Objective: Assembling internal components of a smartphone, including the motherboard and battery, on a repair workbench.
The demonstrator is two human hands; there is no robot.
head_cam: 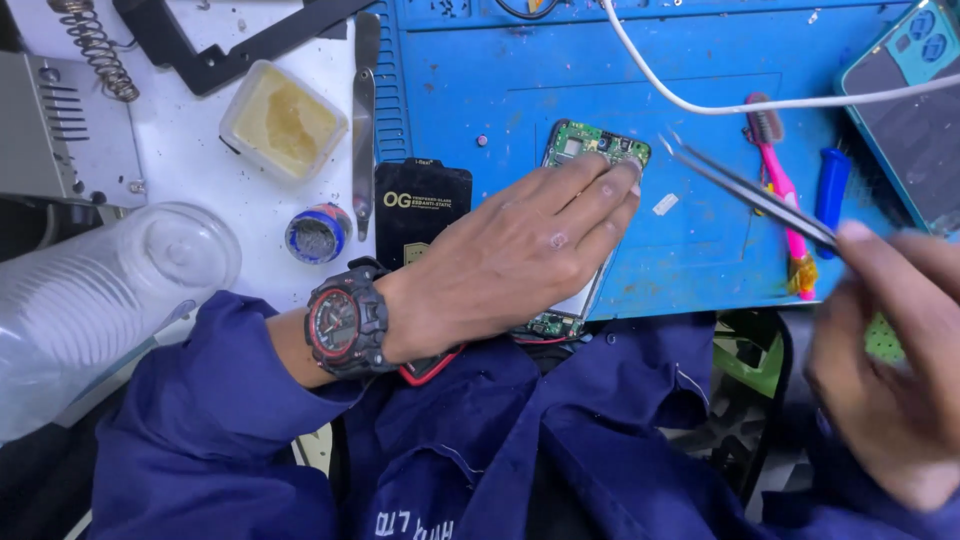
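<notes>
your left hand (pixel 520 255) lies flat across the opened phone (pixel 590 150) in the middle of the frame, fingers stretched out and pressed together on top of it rather than curled round it; the fingertips reach the green circuit board at the phone's upper end, and its lower end shows under your palm at the edge of the blue mat (pixel 700 230). a black and red wristwatch (pixel 345 320) sits on that wrist, above the dark blue sleeve.

your right hand (pixel 890 370) is at the right edge of the frame, blurred, its fingers pinched shut on a pair of metal tweezers (pixel 740 185). the tweezers slant up and to the left, and their tips hang just right of the phone's upper end, near your left fingertips but apart from them.

right of the tweezers on the mat lie a pink brush (pixel 775 170) and a blue tool (pixel 830 185), with a white cable (pixel 700 105) curving above them. a teal phone (pixel 915 100) sits in the upper right corner. left of the mat, on the white bench (pixel 190 150), you have a square tub of yellowish paste (pixel 283 120), a small round tin (pixel 317 233), a metal spatula (pixel 363 130) and a black packet (pixel 420 205). a clear plastic bottle (pixel 100 290) lies at the left edge.
</notes>
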